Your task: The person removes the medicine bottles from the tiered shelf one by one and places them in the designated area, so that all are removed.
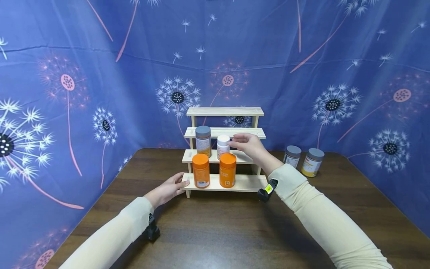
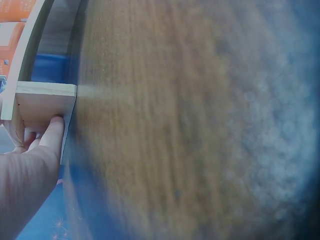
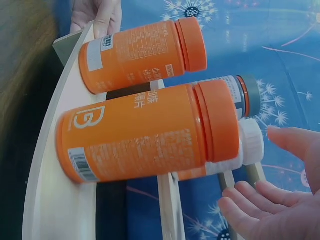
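Brown surface (image 1: 208, 224): left fingers (image 1: 181, 184) grip the rack (image 1: 250, 183); an upright white bottle (image 1: 223, 145) stands just left of the spread right fingers (image 1: 241, 137).

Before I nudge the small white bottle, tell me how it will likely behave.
The white bottle is probably light, being smaller than the orange jar in front of it. Its round, upright body could tip, then roll. On that narrow wooden shelf, a firm push might send it off.

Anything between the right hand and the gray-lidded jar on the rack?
Yes: the white bottle stands between the right hand and that jar, as the head view shows.
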Motion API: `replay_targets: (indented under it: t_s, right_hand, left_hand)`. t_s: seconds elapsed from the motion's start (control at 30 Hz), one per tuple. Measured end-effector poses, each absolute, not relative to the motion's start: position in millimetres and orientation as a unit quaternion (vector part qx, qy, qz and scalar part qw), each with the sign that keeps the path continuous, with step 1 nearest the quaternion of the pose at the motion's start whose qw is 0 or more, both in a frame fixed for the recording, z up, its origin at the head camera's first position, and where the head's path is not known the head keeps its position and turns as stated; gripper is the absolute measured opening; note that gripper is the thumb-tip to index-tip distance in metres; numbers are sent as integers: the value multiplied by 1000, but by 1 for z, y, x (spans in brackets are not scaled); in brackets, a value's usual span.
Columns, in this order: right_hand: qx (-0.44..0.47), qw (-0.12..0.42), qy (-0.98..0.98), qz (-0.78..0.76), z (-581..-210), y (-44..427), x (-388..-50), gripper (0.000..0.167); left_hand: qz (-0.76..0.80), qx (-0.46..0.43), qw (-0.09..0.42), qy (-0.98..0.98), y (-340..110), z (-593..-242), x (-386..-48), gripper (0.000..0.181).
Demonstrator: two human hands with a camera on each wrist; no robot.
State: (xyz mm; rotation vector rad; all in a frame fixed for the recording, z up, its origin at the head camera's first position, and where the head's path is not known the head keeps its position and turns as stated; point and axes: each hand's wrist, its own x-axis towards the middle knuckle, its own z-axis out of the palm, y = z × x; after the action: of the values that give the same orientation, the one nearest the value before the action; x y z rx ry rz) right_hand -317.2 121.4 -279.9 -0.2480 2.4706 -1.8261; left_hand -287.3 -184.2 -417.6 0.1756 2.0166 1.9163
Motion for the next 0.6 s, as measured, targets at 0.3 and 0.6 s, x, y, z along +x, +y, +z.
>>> replay_targets:
  t_s: [0.3, 0.6]
  right_hand:
    - [-68, 57, 784, -614, -286, 107, -325, 60]
    - [-58, 80, 756, -647, -291, 97, -334, 59]
  left_hand:
    - [673, 61, 174, 716, -184, -419, -285, 64]
    - [673, 58, 174, 716, -184, -420, -289, 64]
